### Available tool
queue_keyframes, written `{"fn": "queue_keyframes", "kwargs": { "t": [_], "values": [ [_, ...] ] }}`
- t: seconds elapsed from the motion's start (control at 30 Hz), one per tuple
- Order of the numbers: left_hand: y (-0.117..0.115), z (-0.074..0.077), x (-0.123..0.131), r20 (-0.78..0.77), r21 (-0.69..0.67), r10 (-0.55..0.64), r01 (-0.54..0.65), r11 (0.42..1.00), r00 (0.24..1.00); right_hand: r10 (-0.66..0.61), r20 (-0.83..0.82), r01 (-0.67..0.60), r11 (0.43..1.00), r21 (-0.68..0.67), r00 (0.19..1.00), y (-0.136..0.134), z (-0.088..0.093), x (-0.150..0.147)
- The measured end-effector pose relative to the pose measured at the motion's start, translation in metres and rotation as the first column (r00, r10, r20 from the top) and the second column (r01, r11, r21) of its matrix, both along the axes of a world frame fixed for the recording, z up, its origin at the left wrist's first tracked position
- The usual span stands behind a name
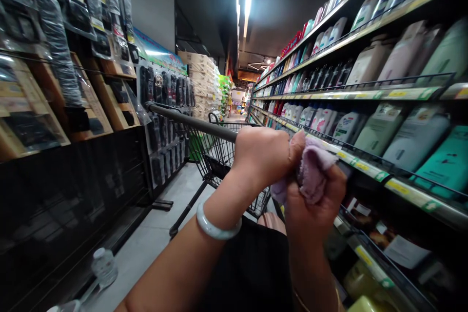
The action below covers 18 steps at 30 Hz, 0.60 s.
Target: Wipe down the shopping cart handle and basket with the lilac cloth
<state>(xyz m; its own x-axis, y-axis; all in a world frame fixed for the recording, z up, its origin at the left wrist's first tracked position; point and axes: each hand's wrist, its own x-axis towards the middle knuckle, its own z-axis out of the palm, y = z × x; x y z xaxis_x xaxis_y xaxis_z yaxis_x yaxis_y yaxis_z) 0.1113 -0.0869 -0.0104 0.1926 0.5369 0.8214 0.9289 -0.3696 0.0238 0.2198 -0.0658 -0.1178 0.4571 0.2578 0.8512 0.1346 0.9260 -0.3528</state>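
My left hand (262, 156), with a pale bangle on its wrist, is closed round the handle bar (190, 122) of a black wire shopping cart (215, 153). Its thumb also presses on a pale purple cloth (313, 171). My right hand (312, 204) comes up from below and is closed round the same cloth, right beside the left hand. The cart stands tilted in the aisle ahead of me.
Shelves of bottles (383, 122) with yellow price strips run along the right. On the left hang packaged goods (54, 34) on racks. A plastic water bottle (104, 266) lies on the grey floor at lower left. Stacked boxes (203, 80) stand far down the aisle.
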Motion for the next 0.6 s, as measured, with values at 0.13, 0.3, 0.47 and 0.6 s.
{"fn": "queue_keyframes", "kwargs": {
  "t": [0.13, 0.3, 0.47, 0.6],
  "values": [
    [0.001, -0.001, -0.001, 0.006, 0.009, 0.001, -0.001, 1.000, 1.000, 0.012, -0.061, -0.016, 0.998, -0.061, 0.998, 0.017, -0.011, -0.003],
    [0.001, -0.001, -0.003, 0.008, 0.011, 0.005, -0.006, 1.000, 1.000, 0.055, -0.076, -0.067, 0.985, -0.161, 0.996, 0.016, -0.017, -0.003],
    [0.000, 0.000, -0.005, 0.002, 0.023, 0.011, -0.011, 1.000, 1.000, -0.052, 0.050, 0.052, 0.999, -0.007, 0.997, 0.005, -0.031, -0.004],
    [0.000, 0.000, -0.006, 0.004, 0.040, 0.014, -0.014, 0.999, 1.000, -0.056, -0.032, 0.052, 0.992, -0.119, 0.998, 0.036, -0.046, -0.001]
  ]
}}
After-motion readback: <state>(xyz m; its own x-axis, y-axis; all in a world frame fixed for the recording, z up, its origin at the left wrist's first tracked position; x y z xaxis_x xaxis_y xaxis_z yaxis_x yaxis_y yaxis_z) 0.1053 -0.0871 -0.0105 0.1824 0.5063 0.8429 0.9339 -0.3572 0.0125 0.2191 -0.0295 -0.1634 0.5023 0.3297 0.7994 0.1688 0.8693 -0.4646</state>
